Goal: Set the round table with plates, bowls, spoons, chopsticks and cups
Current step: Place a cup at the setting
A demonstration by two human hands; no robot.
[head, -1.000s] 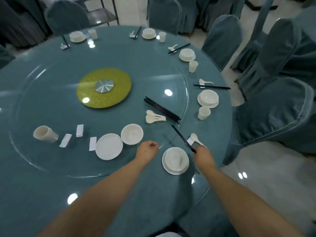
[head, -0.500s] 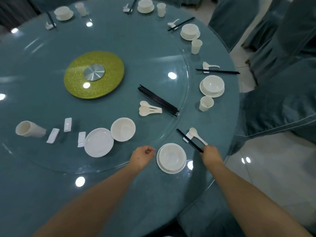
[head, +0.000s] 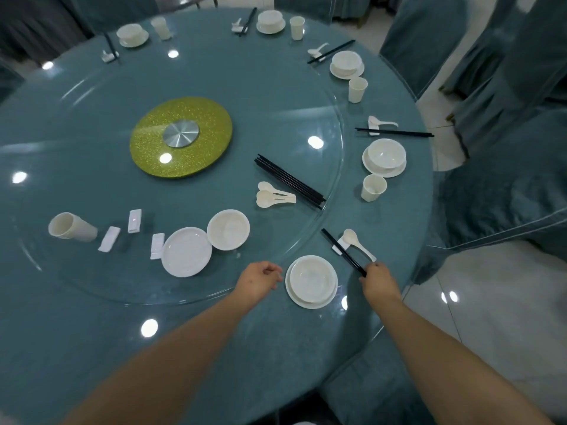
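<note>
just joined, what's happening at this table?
A person is laying place settings around a round table. The right hand pinches the near end of a black chopstick pair that lies across a white rest beside a spoon. The left hand is curled, holding nothing, just left of the nearest bowl-on-plate. That setting has no cup yet; spare cups lie stacked on the glass turntable.

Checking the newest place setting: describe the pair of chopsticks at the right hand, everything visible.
The chopsticks are a black, slim, glossy pair lying together, pointing diagonally away toward the glass turntable. Their middle crosses a small white rest, beside a white spoon. The right hand pinches their near end; the far tips end just short of the glass edge. They lie right of the bowl on its plate.
</note>
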